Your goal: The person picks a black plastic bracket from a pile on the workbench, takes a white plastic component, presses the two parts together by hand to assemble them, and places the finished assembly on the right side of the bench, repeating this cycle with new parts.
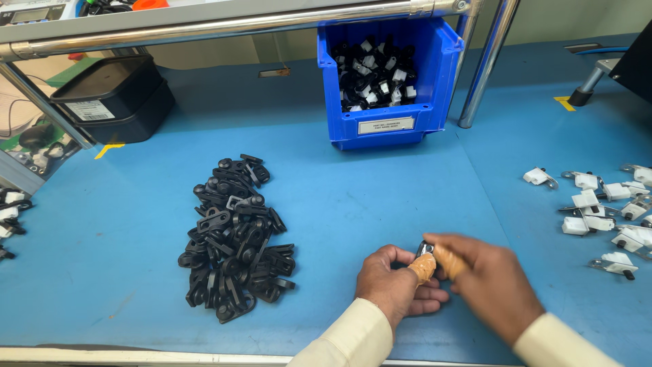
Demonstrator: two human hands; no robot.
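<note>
My left hand and my right hand meet low on the blue table, right of centre. Between their fingertips sits a small black and silver part, mostly hidden. Tan tape wraps my left thumb and a right finger. Both hands pinch the part together. A heap of black plastic parts lies to the left of my left hand, a short gap away.
A blue bin holding several black and white parts stands at the back centre. White and metal pieces are scattered at the right. Black trays sit back left. Metal frame tubes cross the back.
</note>
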